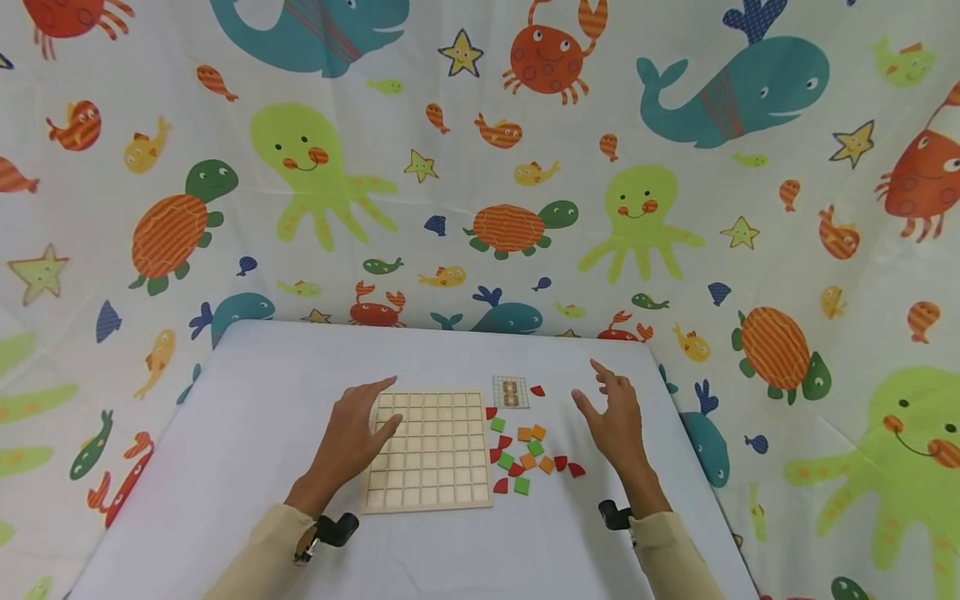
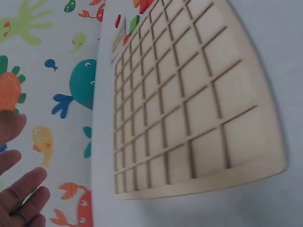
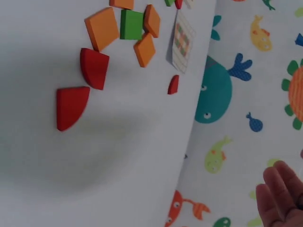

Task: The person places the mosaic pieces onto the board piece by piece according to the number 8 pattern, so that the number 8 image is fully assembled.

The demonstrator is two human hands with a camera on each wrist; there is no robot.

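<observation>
A wooden grid board [image 1: 427, 450] of square cells lies on the white table, its cells bare. My left hand [image 1: 351, 429] hovers over the board's left edge with thumb and fingers spread, holding nothing. To the right of the board are scattered red quarter-round pieces [image 1: 576, 470], green squares [image 1: 521, 485] and orange squares [image 1: 547, 464]. Behind them lies a small pattern card [image 1: 512, 392] printed with a coloured grid. My right hand [image 1: 617, 414] is raised to the right of the pieces, fingers apart and nothing in it. In the right wrist view, two red pieces [image 3: 72, 106] lie nearest.
The white table [image 1: 277, 400] ends at the back against a curtain [image 1: 480, 167] printed with sea animals. One red piece [image 1: 537, 390] sits apart, just right of the card. A dark wrist camera [image 1: 336, 529] is strapped to the left wrist, another [image 1: 615, 515] to the right.
</observation>
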